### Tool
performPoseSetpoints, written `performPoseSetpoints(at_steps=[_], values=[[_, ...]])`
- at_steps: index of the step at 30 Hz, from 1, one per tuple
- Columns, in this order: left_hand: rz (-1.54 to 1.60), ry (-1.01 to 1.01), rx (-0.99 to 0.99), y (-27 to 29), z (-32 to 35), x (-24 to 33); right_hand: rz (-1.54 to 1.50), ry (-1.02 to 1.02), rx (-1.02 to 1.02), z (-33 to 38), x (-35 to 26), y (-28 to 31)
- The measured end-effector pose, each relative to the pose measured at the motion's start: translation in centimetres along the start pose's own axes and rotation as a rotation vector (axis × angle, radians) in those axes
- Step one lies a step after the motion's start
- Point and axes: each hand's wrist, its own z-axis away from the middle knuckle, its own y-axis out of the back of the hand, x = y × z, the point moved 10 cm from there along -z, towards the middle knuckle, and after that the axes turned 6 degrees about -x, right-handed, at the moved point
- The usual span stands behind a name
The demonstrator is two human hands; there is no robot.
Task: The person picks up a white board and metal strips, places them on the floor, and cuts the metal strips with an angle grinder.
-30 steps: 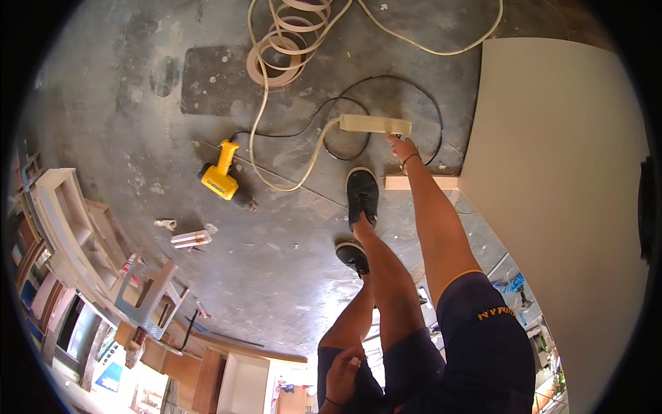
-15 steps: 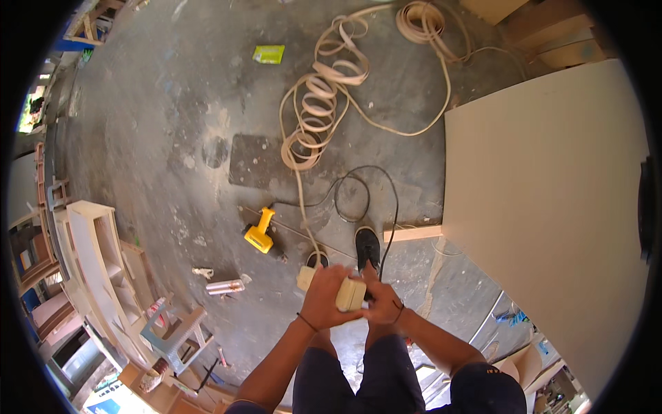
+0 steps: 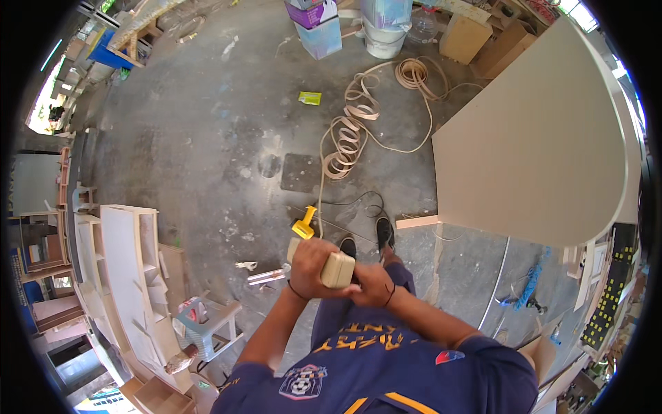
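Note:
My left hand (image 3: 310,266) is wrapped over the middle of a cream extension socket block (image 3: 338,270), whose two ends stick out on either side. Close against the block's right end, my right hand (image 3: 374,284) is closed on a small black plug, mostly hidden by its fingers. A pale cable (image 3: 322,196) runs up across the floor from the block. On the floor beyond my hands lies a yellow drill-like power tool (image 3: 303,224) with a thin black cord (image 3: 372,196) that curves toward my feet.
Loose coils of wood-coloured edging strip (image 3: 352,134) lie ahead near a green packet (image 3: 309,98). A large beige panel (image 3: 531,145) stands at right. White shelving (image 3: 127,255) and a grey stool (image 3: 214,328) are at left. Buckets (image 3: 383,38) stand at the back.
My view has tilted up, so the far buckets and my shirt now show. Both hands have kept their hold beside each other, the block's end turned slightly.

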Motion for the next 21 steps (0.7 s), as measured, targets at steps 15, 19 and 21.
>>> performPoseSetpoints(at_steps=[15,19,21], values=[[0.608,-0.277,1.264,46.2,7.2,0.6,-0.713,-0.414,0.002,-1.6,-2.5,-10.4],[0.641,-0.552,1.405,55.2,3.8,10.2,-0.261,0.206,-0.580,-1.2,-14.5,-19.9],[0.662,-0.645,1.360,56.4,1.8,14.1,-0.434,0.273,-0.747,0.2,-19.5,-21.6]])
